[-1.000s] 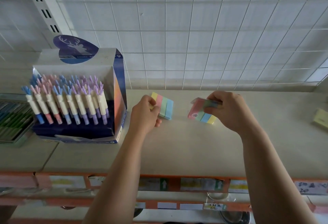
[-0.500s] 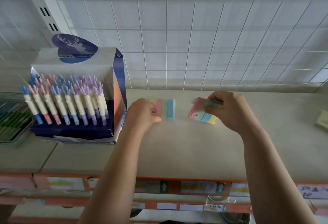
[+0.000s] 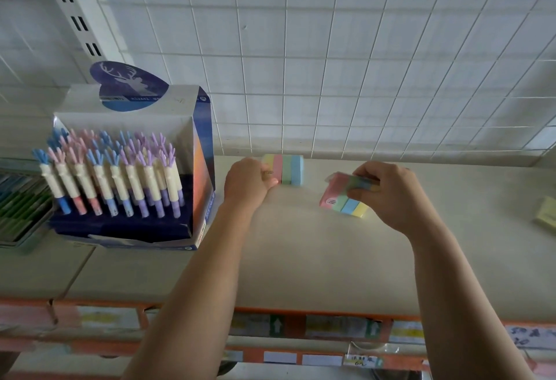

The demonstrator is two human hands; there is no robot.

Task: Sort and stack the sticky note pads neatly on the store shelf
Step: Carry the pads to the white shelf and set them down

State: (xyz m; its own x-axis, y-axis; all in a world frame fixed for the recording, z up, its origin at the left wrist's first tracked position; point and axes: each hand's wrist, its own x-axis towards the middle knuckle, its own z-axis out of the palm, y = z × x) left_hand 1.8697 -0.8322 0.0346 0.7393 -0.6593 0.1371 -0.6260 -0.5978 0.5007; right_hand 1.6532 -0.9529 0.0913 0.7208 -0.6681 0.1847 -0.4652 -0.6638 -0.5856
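White wire grid (image 3: 331, 79) backs a pale store shelf (image 3: 301, 265), whose front edge carries an orange price-label strip (image 3: 301, 327). A pen display box (image 3: 129, 115) with a deer print stands on the shelf, filled with rows of antler-topped pens (image 3: 120, 175) in blue, pink and purple.

Just right of the box, close to the foot of the grid, a rear sticky note pad (image 3: 290, 169) rests on the shelf, striped yellow, pink, green and blue. The left hand (image 3: 248, 182) holds the pad's end nearest the box: its fingers are curled round the yellow stripe and the thumb presses on the pink one.

Farther right of the box and nearer the shelf's front, the right hand (image 3: 391, 196) holds a tilted sticky note pad (image 3: 346, 205) with the same four colours. Its fingers (image 3: 359, 181) pinch the pad along the upper edge, with the lower edge down toward the shelf; whether it touches the shelf cannot be told.

Well to the right of the box, at the frame's edge, lies a pale yellow pad (image 3: 546, 214). On the box's other side sits a tray of green pens (image 3: 18, 208).
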